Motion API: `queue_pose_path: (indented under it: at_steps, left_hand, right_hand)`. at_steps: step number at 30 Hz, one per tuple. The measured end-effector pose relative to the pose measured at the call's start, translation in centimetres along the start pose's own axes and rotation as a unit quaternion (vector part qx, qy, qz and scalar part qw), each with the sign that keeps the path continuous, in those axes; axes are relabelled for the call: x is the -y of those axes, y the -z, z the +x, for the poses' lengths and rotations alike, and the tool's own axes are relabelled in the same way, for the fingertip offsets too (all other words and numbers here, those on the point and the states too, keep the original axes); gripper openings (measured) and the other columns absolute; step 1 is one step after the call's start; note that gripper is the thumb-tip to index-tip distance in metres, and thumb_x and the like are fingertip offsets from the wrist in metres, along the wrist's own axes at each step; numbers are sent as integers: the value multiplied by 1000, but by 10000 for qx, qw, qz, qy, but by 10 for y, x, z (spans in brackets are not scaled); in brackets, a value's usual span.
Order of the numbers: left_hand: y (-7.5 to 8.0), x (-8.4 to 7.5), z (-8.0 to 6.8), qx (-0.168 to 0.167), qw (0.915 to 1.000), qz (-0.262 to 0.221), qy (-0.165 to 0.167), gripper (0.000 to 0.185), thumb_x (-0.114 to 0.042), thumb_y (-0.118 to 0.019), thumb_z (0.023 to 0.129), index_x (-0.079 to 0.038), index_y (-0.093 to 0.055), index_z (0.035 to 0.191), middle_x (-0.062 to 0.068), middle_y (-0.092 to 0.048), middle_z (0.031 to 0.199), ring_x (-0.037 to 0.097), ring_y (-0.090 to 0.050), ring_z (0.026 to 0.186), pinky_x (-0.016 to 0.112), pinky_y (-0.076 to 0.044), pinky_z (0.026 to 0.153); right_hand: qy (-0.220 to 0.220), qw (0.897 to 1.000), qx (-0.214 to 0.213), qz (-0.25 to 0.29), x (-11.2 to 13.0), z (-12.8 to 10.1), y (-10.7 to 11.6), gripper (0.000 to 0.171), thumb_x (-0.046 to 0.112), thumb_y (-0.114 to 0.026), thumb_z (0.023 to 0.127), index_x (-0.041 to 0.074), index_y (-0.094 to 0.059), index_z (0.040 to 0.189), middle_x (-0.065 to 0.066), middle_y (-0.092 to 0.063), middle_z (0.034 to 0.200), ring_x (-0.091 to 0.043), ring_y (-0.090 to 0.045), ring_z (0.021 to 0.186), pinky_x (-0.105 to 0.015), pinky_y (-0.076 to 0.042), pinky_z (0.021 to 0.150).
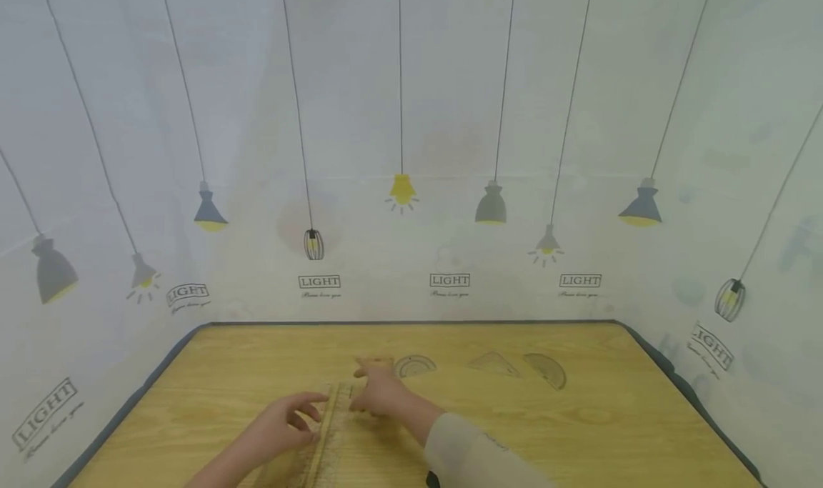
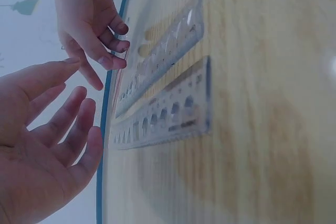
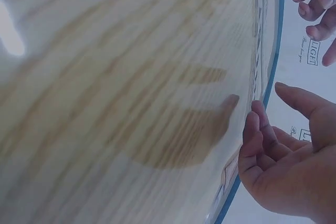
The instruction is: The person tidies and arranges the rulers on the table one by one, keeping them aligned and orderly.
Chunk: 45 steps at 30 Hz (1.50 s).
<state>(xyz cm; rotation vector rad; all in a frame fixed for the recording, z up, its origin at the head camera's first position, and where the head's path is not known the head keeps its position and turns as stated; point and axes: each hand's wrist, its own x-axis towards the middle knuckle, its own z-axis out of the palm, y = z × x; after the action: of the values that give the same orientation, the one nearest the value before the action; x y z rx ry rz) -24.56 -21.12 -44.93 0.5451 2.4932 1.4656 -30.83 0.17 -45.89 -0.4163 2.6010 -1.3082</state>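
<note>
Two clear stencil rulers lie side by side on the wooden table [image 1: 579,424], one ruler [image 2: 163,51] farther from the camera and the other ruler [image 2: 168,111] nearer; in the head view the ruler pair [image 1: 326,434] is at the bottom centre. My left hand [image 1: 283,420] hovers just left of them with relaxed, spread fingers [image 2: 79,124] and holds nothing. My right hand [image 1: 379,391] is at their far end, its fingers [image 2: 113,40] loosely bent beside the ruler tips. In the right wrist view the right hand [image 3: 283,161] shows an empty palm.
Farther back on the table lie a clear protractor [image 1: 414,365], a clear set square [image 1: 494,364] and a second protractor [image 1: 546,370]. A blue-grey table edge [image 1: 411,323] meets a white curtain with lamp prints [image 1: 401,188] on three sides.
</note>
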Motion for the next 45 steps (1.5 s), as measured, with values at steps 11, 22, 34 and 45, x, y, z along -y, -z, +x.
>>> queue_pose_path:
  at_steps: [11, 22, 34, 45]
  left_hand:
    - [14, 4, 25, 369, 9965, 595, -460, 60, -4, -76, 82, 6, -50, 134, 15, -61, 104, 25, -62, 86, 32, -55, 69]
    - [32, 1, 57, 938, 9870, 1063, -753, 60, -7, -74, 85, 2, -48, 138, 18, -60, 115, 34, -59, 99, 37, -53, 76]
    - [30, 1, 93, 836, 9822, 1571, -598, 59, -10, -79, 81, -2, -53, 134, 17, -61, 117, 39, -57, 104, 45, -53, 78]
    - [17, 10, 133, 438, 9743, 2106, -673, 51, -14, -83, 77, -1, -62, 122, 13, -65, 108, 36, -60, 101, 49, -50, 85]
  right_hand:
    - [451, 9981, 368, 179, -12, 1, 18, 46, 6, -79, 80, 4, -62, 123, -1, -64, 82, -15, -60, 64, -29, -51, 55]
    - [576, 9970, 415, 321, -20, -2, 36, 43, 8, -77, 83, 3, -63, 123, -3, -66, 89, -22, -63, 72, -38, -55, 62]
    - [657, 9977, 63, 179, -41, 1, 54, 42, 12, -76, 84, 6, -63, 124, -2, -67, 94, -16, -60, 84, -35, -52, 73]
    - [799, 9964, 116, 273, -61, 14, 62, 44, 12, -76, 84, 5, -63, 124, -3, -66, 95, -16, -60, 85, -35, -51, 77]
